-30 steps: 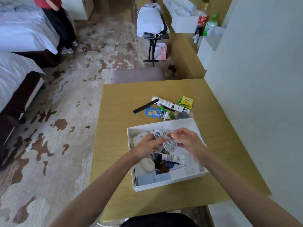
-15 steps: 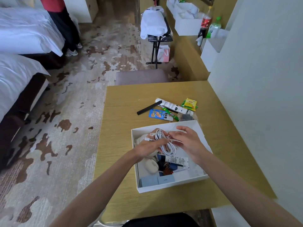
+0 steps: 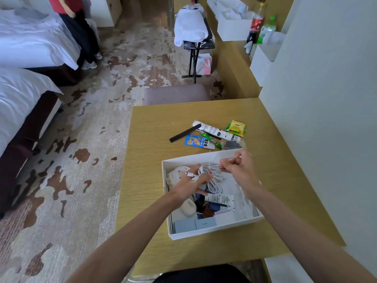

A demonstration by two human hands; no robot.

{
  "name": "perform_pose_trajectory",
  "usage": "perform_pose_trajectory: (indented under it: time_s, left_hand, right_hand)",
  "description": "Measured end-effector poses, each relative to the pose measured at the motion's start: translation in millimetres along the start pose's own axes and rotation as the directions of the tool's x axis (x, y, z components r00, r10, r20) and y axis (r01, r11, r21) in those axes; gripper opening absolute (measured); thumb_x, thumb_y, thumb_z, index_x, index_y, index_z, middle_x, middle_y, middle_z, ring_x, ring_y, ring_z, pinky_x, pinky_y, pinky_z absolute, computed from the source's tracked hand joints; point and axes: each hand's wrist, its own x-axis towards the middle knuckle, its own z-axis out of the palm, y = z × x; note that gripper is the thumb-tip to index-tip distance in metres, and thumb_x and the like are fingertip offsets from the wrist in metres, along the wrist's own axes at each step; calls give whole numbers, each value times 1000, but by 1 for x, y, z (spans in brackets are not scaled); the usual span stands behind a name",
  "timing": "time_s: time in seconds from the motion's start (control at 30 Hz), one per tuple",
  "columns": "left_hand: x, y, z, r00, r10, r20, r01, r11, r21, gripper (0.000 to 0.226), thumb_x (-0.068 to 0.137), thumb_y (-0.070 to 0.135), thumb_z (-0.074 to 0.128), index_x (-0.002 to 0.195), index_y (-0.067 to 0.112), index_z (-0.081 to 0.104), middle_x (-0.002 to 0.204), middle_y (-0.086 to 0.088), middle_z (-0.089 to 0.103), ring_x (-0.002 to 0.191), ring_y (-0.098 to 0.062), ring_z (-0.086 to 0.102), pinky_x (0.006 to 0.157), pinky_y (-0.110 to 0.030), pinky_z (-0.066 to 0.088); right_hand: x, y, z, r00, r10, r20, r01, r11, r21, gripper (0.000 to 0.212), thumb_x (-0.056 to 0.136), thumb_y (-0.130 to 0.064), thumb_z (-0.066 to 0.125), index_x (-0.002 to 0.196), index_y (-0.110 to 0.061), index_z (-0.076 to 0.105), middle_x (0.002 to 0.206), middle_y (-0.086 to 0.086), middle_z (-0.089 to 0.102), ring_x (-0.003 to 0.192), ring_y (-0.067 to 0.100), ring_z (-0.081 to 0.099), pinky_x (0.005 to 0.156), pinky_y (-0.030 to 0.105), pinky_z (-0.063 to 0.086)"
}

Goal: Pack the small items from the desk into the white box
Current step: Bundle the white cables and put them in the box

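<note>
The white box [image 3: 214, 231] sits open on the wooden desk [image 3: 155, 164], holding several small items: a tube, blue-grey cartons, a beige pouch. Over the box my left hand [image 3: 190, 185] grips a coiled white cable [image 3: 214, 180], its plug end sticking out between the fingers. My right hand [image 3: 239, 170] pinches a strand of the same cable near the box's far right corner. Beyond the box lie a black comb [image 3: 184, 133], a white tube [image 3: 216, 132], a blue packet [image 3: 194, 141], yellow tea bags [image 3: 236, 127] and a dark clear-wrapped item [image 3: 231, 144].
A grey stool [image 3: 177, 93] stands at the desk's far edge and a white wall [image 3: 326, 119] runs along its right side. Beds stand to the left across patterned carpet. A person stands at the far left. A luggage rack with white cloth is farther back.
My right hand has moved right and away from the coil, drawing out a strand. My left hand keeps hold of the coil, now lower over the box.
</note>
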Motion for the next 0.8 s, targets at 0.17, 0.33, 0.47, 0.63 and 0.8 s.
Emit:
perform_pose_trajectory:
  time_s: [0.17,0.33,0.47,0.63,0.8]
  left_hand:
    - [7,-5,0,998,-37,-49,38,999,13,23,82,36,66,100,22,70,102,-3,71,96,-17,67,74,-32,59]
    - [15,-6,0,992,2,-127,-4,1000,-10,17,85,28,67,101,23,70,84,1,69,74,-14,62,67,-32,55]
    - [16,-5,1,997,54,-62,-56,998,-33,24,84,27,69,107,20,66,105,-13,68,90,-26,68,70,-32,56]
    - [27,-10,-3,994,102,-33,-95,982,162,34,77,31,75,108,31,61,104,-5,68,93,-22,65,78,-39,58]
    - [33,-17,-21,991,127,27,-119,803,583,45,67,51,68,109,52,52,108,23,61,90,0,60,71,-14,50]
  right_hand:
    - [-1,7,-15,993,66,103,-64,998,-20,40,86,-7,69,118,-7,44,84,14,69,81,21,72,79,34,59]
    - [-8,18,-26,964,139,228,-103,981,-162,94,78,-40,76,147,-39,13,113,-8,69,93,9,70,80,31,57]
    - [-11,31,-23,946,216,242,-170,966,-196,124,73,-34,81,148,-38,-18,122,-7,56,95,14,70,75,29,57]
    - [-5,40,-26,935,182,303,-84,947,-311,50,83,-29,75,124,-16,51,95,3,72,72,19,72,64,32,56]
    - [4,51,-33,959,84,269,108,772,-626,13,85,-28,70,91,-19,63,92,-10,68,72,10,65,63,27,50]
